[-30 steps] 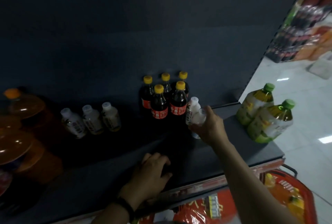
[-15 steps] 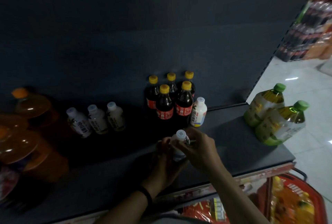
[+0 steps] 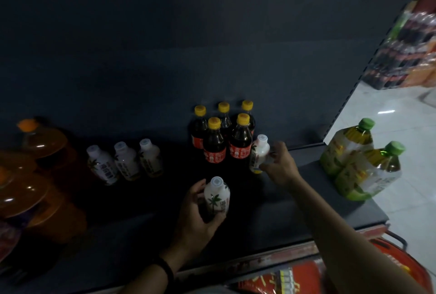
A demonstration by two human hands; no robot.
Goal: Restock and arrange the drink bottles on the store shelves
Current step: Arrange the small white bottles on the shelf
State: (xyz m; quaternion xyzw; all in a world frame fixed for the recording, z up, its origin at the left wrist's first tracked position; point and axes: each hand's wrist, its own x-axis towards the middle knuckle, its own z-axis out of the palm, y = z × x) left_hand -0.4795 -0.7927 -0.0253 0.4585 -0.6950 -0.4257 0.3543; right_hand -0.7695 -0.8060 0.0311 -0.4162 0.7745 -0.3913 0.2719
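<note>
My left hand (image 3: 195, 213) grips a small white bottle with a palm-tree label (image 3: 216, 196), upright over the dark shelf (image 3: 271, 220). My right hand (image 3: 280, 166) wraps around a second white bottle (image 3: 259, 152) standing right of several dark bottles with yellow caps (image 3: 224, 135). Three more white bottles (image 3: 125, 161) stand in a row to the left. Two large yellow-green bottles with green caps (image 3: 361, 159) stand at the shelf's right end.
Large orange-capped bottles (image 3: 30, 164) crowd the left end of the shelf. A red basket (image 3: 398, 267) with drinks sits below the shelf's front edge at the right. Stacked drink packs (image 3: 405, 48) line the far aisle on the white floor.
The white bottle passed from my right hand into my left hand, which had been flat on the shelf. My right hand reached back to the white bottle beside the dark ones.
</note>
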